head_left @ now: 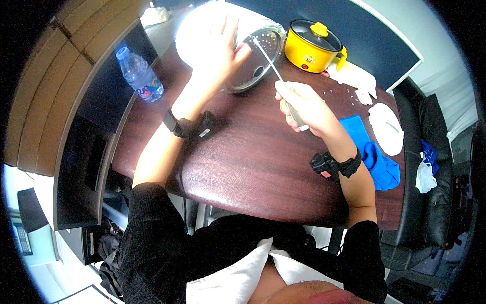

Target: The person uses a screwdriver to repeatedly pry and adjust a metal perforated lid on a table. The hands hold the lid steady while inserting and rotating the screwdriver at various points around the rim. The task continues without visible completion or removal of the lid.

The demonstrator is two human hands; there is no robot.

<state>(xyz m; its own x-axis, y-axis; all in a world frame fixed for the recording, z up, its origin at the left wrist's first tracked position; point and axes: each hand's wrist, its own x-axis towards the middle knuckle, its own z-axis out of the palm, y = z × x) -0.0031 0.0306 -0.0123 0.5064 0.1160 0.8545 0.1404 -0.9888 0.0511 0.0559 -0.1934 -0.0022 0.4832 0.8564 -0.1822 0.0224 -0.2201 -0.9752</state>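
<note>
Head view: the white appliance (198, 33) stands at the far side of the table (243, 162), its perforated metal face (271, 40) exposed. Left hand (223, 53) — fingers spread over the white body. Right hand (306, 106) — fingers closed around the handle of a slim tool (268, 61), tip at that face; contact cannot be confirmed. Work there appears under way, unfinished; the amount done or left cannot be determined.

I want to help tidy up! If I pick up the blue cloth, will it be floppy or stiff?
The cloth would probably flop, since it lies in soft folds. It looks like thin fabric, so it's likely light. It probably wouldn't roll, because one end lies flat.
</note>
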